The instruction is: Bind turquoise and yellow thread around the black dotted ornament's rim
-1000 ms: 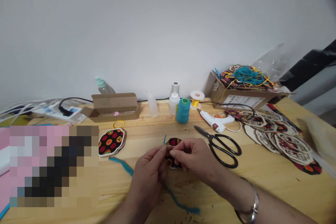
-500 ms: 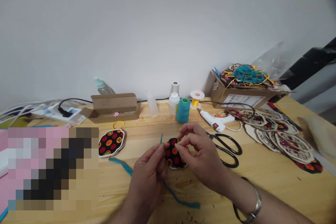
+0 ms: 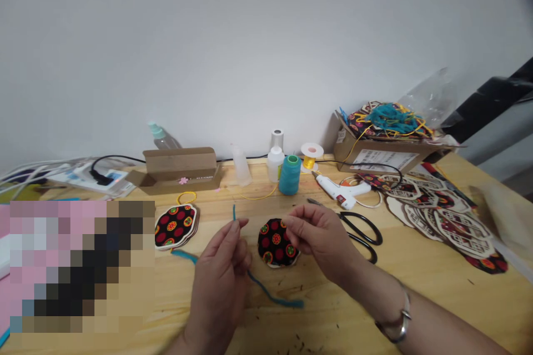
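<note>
My left hand (image 3: 220, 272) is closed in a pinch on teal yarn (image 3: 272, 295); a short end sticks up above the thumb, and a longer frayed tail hangs out below. Another teal length (image 3: 183, 255) shows on the table to its left; whether it joins the held yarn is hidden. My right hand (image 3: 320, 241) pinches thumb and finger together over the right edge of a black flower-patterned fabric piece (image 3: 275, 241) lying on the table. What sits in that pinch is too small to make out. Black-handled scissors (image 3: 366, 224) lie partly behind the right hand.
A stack of patterned pieces (image 3: 175, 226) lies left. Behind stand an open cardboard box (image 3: 179, 163), a teal thread cone (image 3: 289, 176), a yellow thread spool (image 3: 311, 151) and a white glue gun (image 3: 343, 189). Right are fanned pieces (image 3: 453, 222) and a filled carton (image 3: 387, 152).
My hands have drawn apart: the left moved left with the teal yarn, the right slightly right. More of the patterned piece between them is uncovered.
</note>
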The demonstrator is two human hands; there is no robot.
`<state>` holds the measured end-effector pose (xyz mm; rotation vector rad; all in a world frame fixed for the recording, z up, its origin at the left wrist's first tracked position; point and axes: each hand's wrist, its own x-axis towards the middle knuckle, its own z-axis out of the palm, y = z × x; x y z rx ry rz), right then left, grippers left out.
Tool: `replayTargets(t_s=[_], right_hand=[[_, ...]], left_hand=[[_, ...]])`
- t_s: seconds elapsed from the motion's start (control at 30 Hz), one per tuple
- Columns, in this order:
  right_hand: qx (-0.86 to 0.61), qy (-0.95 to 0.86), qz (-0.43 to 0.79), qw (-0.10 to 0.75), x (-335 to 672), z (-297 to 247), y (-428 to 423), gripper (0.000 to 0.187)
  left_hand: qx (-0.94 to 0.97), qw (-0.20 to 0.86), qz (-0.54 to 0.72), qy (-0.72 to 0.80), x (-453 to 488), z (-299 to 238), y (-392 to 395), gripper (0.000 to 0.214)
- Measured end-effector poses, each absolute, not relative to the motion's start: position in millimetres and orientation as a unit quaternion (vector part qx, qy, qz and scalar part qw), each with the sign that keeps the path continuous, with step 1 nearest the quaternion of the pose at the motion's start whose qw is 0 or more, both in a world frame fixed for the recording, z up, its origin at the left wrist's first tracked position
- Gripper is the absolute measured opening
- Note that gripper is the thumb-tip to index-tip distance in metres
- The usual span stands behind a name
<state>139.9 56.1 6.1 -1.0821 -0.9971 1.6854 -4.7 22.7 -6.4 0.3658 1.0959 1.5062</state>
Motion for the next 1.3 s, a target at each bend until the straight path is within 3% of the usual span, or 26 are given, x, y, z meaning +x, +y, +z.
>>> replayTargets(t_s=[0.2, 0.37, 0.57, 1.3], right_hand=[[-0.483, -0.448, 0.581, 0.477, 145, 6, 60, 0.022], [-0.515, -0.636, 0.407, 0.406, 142, -4, 47, 0.014], [-0.482, -0.773, 0.270, 0.310, 137, -12, 34, 0.020], [-0.443, -0.842, 0.198, 0.237, 137, -14, 33, 0.017]], left_hand=[[0.151, 0.586, 0.645, 0.466, -5, -9, 24, 0.017], [0.170, 0.661, 0.565, 0.464, 0, -15, 21, 0.018], [0.195, 0.690, 0.519, 0.466, 4, -19, 18, 0.018], [0.170, 0.721, 0.501, 0.448, -1, -20, 18, 0.016]])
